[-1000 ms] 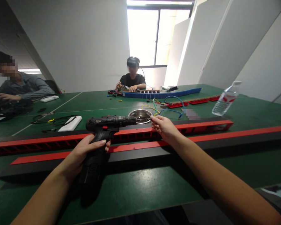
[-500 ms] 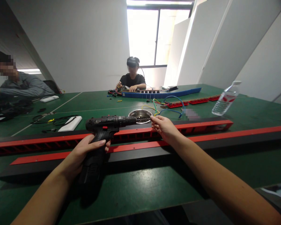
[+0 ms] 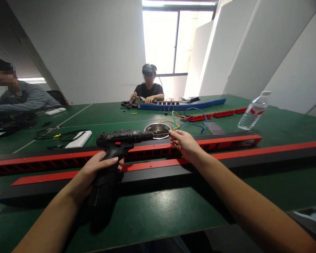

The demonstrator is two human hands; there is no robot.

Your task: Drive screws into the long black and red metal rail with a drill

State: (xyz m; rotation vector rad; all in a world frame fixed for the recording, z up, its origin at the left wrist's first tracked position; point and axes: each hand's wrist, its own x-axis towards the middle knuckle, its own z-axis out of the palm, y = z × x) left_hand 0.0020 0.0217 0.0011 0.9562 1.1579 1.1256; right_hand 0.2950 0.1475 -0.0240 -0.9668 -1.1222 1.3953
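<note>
A black cordless drill [image 3: 113, 147] points right, with my left hand [image 3: 98, 168] wrapped round its grip. From its chuck a thin bit [image 3: 160, 134] reaches to the right. The fingertips of my right hand [image 3: 183, 144] are pinched at the tip of the bit. Behind the bit stands a round metal bowl [image 3: 157, 125] with small dark pieces in it. Under and beyond the hands lie two long red and black bars, the nearer bar [image 3: 152, 172] and the farther bar [image 3: 208, 143], side by side across the table.
On the green table [image 3: 158, 218] are a white box [image 3: 79, 139] with black cables, coloured wires [image 3: 191, 124], red strips [image 3: 221, 114] and a plastic bottle [image 3: 253, 111]. Across it a person [image 3: 149, 89] handles a long blue part [image 3: 181, 106]. Another person [image 3: 28, 95] sits at the left.
</note>
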